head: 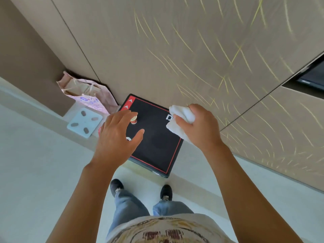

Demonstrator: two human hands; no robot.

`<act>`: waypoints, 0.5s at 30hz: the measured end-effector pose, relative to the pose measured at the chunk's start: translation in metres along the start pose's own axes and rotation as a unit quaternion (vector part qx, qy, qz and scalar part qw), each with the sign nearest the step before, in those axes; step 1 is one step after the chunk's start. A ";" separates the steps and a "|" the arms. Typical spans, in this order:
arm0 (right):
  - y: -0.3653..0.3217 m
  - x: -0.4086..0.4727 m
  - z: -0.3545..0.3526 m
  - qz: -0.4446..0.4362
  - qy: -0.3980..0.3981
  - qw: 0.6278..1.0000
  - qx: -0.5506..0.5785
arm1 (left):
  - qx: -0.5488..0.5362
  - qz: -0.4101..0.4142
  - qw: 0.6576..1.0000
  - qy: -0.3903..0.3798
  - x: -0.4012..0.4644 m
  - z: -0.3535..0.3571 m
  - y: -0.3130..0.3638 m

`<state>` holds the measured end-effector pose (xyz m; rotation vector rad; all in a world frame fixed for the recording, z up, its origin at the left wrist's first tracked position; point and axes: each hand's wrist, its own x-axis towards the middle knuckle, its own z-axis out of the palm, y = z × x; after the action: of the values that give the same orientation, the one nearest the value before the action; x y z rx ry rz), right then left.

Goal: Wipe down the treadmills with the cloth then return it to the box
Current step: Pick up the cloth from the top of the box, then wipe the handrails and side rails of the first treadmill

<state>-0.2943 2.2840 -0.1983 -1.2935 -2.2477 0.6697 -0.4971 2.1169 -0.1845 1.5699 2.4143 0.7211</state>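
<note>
Standing over the black red-edged treadmill (pixel 154 137) by the wall, the right hand (pixel 201 127) bunches the white cloth (pixel 182 116) in curled fingers, the left hand (pixel 115 135) hovers spread and empty; wiping looks about to begin, needing the cloth lowered onto the deck.

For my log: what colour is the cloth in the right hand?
White; the cloth shows best in the head view.

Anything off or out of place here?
Nothing spilled or damaged. One oddity: a small round object sits on the black red-edged machine, under the left hand. The right hand grips the white cloth.
</note>
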 end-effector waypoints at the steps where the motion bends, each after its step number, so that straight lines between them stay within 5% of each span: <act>1: -0.004 -0.001 0.000 -0.013 -0.010 1.000 0.002 | 0.005 -0.011 1.000 0.007 -0.007 -0.004 -0.001; 15: -0.121 -0.062 0.052 -0.191 -0.126 0.972 0.056 | -0.005 -0.190 0.974 0.123 -0.164 -0.070 -0.048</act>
<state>-0.3774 2.1671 -0.1734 -0.7203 -2.5222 0.8358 -0.4928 1.9331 -0.1659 1.0121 2.7665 0.8864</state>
